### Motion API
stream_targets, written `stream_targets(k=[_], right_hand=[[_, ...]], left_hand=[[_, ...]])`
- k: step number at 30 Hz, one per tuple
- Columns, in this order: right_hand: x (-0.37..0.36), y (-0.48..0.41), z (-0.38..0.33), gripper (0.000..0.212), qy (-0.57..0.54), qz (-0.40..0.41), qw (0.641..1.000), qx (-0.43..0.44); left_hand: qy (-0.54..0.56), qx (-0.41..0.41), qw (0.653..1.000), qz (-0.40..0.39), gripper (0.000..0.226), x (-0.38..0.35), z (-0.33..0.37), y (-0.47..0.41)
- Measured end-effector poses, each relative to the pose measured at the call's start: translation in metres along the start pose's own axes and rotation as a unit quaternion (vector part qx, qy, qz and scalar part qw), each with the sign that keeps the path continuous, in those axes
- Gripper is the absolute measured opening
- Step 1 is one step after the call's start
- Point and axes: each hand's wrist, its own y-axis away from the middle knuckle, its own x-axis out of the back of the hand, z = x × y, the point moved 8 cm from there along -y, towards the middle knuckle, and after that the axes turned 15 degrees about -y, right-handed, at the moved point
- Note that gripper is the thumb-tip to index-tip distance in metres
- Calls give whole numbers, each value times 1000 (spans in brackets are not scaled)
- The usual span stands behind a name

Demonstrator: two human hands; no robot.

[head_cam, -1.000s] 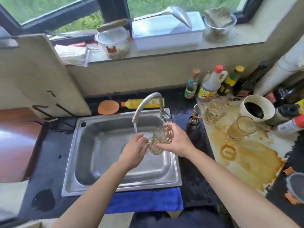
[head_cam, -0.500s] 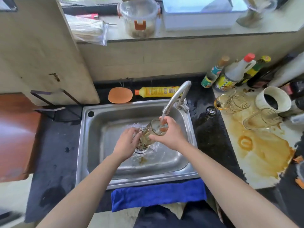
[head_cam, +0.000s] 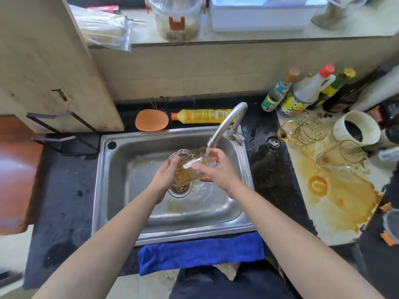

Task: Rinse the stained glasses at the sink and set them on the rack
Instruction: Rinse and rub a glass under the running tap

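One glass (head_cam: 187,169) is in both my hands, over the sink (head_cam: 116,190) and just above its single drain (head_cam: 180,189). It lies tilted on its side, with brown water in it. My left hand (head_cam: 165,176) curls around the left end, fingers wrapped over the top. My right hand (head_cam: 219,170) grips the right end, thumb laid across the near side. One stream of water falls from the faucet (head_cam: 226,124) onto the glass right by my right fingers.

Three more glasses stand to the right on a white board (head_cam: 336,225) with one wide brown stain: a small one (head_cam: 286,131) holding amber liquid, a ribbed one (head_cam: 312,132) touching it, and a third (head_cam: 339,154) nearer to me. One white cup (head_cam: 356,131) with dark liquid stands just right of them. At least four bottles (head_cam: 306,91) are lined up at the far right; more are cut off at the edge.

Behind the sink lie one yellow bottle (head_cam: 200,116) and one orange pad (head_cam: 151,123), side by side. One blue towel (head_cam: 200,253) hangs over the near edge. Left of the sink, one black wire frame (head_cam: 62,134) holds one leaning cutting board (head_cam: 54,61).
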Motion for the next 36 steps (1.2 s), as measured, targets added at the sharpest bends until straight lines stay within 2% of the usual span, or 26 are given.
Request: stream_targets(k=[3, 6, 7, 10, 15, 18, 21, 25, 27, 31, 34, 36], right_hand=[[-2, -2, 2, 76, 25, -22, 999, -3], [0, -5, -1, 100, 138, -54, 989, 21], [-1, -5, -1, 102, 145, -70, 987, 20], [-1, -8, -1, 92, 83, -93, 992, 4], [-1, -5, 7, 93, 9, -51, 999, -18], [-2, -2, 10, 97, 36, -61, 997, -23], [-4, -4, 2, 94, 124, -69, 990, 10], [-17, -10, -1, 105, 100, -71, 993, -3], [-21, -13, 0, 107, 102, -62, 993, -20], [-24, -10, -8, 89, 137, -85, 987, -14], [-25, -8, -11, 85, 168, -120, 978, -1], [-25, -7, -13, 64, 173, -114, 978, 19]], left_hand=[[27, 2, 1000, 8, 57, 0, -2, -2], [23, 10, 1000, 3, 64, 0, 3, 5], [25, 14, 1000, 0, 61, 0, 5, 8], [45, 1, 999, -7, 44, -2, 14, 14], [124, -5, 992, 23, 50, -3, 12, 22], [130, -11, 991, 31, 49, -2, 13, 23], [126, 14, 991, 33, 48, 1, 11, 21], [112, 17, 993, 24, 49, -1, 14, 21], [150, 13, 988, 29, 50, 0, 14, 20], [197, -5, 979, 53, 46, 11, 17, 19], [187, 29, 978, 82, 52, 16, 14, 16], [191, 57, 976, 84, 53, 14, 15, 14]])
